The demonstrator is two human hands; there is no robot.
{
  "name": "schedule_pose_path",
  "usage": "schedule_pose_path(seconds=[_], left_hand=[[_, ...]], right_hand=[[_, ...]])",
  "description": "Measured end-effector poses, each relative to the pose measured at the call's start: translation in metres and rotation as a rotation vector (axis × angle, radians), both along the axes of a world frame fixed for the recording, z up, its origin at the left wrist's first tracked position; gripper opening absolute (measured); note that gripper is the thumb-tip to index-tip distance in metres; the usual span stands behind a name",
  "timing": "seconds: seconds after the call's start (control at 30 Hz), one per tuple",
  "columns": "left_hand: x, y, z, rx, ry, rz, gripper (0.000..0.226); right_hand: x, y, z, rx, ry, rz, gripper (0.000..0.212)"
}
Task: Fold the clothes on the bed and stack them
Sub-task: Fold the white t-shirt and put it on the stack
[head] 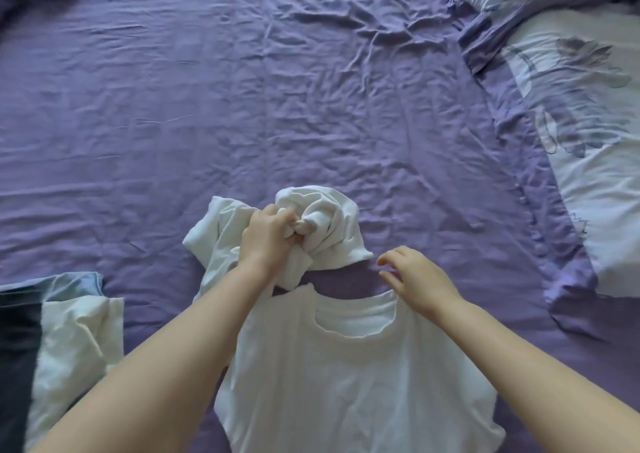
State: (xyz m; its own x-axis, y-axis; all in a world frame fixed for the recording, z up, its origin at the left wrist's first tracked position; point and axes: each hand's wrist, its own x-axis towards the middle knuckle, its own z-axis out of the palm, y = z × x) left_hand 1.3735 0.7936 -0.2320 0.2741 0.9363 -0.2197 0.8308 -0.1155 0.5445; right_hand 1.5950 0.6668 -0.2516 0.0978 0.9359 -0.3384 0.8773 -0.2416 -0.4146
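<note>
The left hand [268, 236] grips a bunched white garment [322, 224] just beyond a flat white T-shirt [346, 376] on the purple sheet [242, 106]. The right hand [415, 276] hovers with loose fingers at the T-shirt's collar, holding nothing

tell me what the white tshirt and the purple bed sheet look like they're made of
White t-shirt: looks like soft matte cotton knit, with a ribbed neckline and limp drape, though the fibre can't be confirmed. Purple bed sheet: thin woven fabric, probably cotton or a blend, with a slight sheen and many fine sharp creases.

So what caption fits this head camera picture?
Left hand grips a bunched white garment above a flat white T-shirt.
</note>
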Motion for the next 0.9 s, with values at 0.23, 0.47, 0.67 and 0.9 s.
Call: schedule_pose_path(seconds=[0.23,0.47,0.67,0.9], left_hand=[[0.062,0.057,0.024,0.206,-0.028,-0.060,0.013],[0.093,0.047,0.005,0.176,0.054,-0.145,0.020],[0.083,0.020,-0.009,0.085,0.245,-0.334,0.052],[0.021,-0.050,-0.001,0.422,0.228,-0.274,0.047]], right_hand=[[0.020,0.010,0.007,0.017,-0.013,-0.056,0.022],[0.028,0.012,-0.001,0.001,-0.017,-0.069,0.023],[0.028,0.004,-0.006,-0.026,-0.023,-0.029,0.025],[0.029,-0.024,0.005,-0.315,-0.131,0.051,0.033]])
